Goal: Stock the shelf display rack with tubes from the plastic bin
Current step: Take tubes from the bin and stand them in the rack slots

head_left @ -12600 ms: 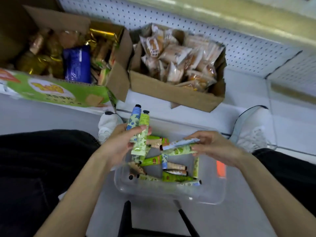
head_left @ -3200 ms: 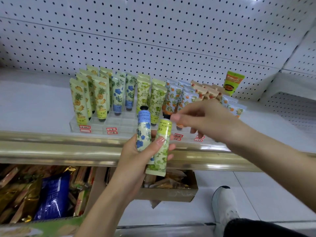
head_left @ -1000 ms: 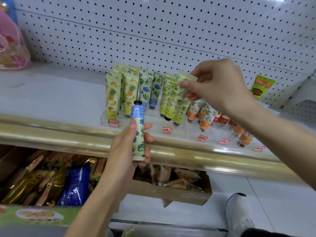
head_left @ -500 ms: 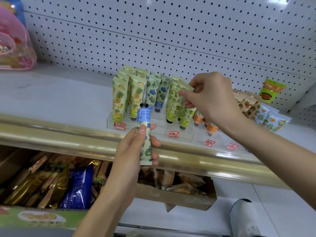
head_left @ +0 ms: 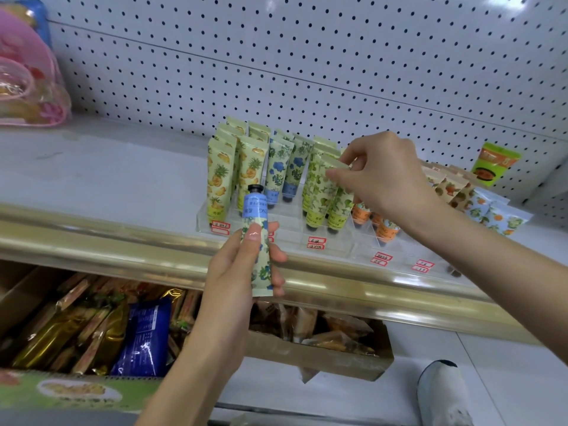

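— What sort of place is this?
— A shop. White pegboard [head_left: 307, 50] backs a gold-edged shelf [head_left: 107, 167], red price labels [head_left: 316, 242] front a clear display rack [head_left: 341, 244] of tubes [head_left: 219, 179], and cartons [head_left: 322, 361] of packaged snacks [head_left: 141, 336] sit below.

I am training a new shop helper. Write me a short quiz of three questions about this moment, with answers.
1. True or false: the left hand holds a blue-flower tube with its cap up.
2. Which does the right hand pinch? A) pineapple tube B) green-leaf tube C) orange tube
3. Fill in: at the display rack, that tube's cap points ____.
Key: 1 true; 2 B; 3 down.
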Demonstrator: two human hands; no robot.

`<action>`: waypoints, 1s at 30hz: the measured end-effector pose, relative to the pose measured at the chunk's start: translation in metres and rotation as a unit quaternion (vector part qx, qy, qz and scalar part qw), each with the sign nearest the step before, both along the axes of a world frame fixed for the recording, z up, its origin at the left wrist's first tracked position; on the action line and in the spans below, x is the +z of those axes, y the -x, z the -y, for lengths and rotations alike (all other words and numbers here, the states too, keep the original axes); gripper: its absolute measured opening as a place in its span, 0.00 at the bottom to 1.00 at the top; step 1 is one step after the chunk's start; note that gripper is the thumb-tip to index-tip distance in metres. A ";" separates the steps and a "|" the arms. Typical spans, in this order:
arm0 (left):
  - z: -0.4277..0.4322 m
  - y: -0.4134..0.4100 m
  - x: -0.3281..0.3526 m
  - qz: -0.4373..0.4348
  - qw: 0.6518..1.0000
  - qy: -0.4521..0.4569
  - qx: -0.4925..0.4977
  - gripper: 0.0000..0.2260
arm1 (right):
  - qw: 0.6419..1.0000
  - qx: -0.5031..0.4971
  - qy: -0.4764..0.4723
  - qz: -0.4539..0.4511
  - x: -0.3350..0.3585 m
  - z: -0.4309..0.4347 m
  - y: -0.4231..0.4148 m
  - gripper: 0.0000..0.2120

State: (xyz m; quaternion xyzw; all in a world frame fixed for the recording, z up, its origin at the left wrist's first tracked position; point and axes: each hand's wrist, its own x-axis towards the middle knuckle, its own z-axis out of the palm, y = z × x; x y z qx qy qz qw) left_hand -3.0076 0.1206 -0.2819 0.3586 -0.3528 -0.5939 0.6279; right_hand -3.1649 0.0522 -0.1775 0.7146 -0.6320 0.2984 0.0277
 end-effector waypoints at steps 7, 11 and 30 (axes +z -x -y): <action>0.000 0.002 0.000 -0.004 1.000 -0.019 -0.004 0.14 | 1.000 0.007 -0.012 0.018 0.000 0.003 0.003 0.08; 0.001 0.001 0.000 0.013 1.000 -0.021 -0.009 0.13 | 0.999 0.015 -0.019 0.028 0.000 0.003 0.005 0.08; 0.000 0.001 -0.003 0.045 0.997 0.005 -0.058 0.11 | 0.996 0.021 -0.039 0.072 0.004 0.007 0.007 0.02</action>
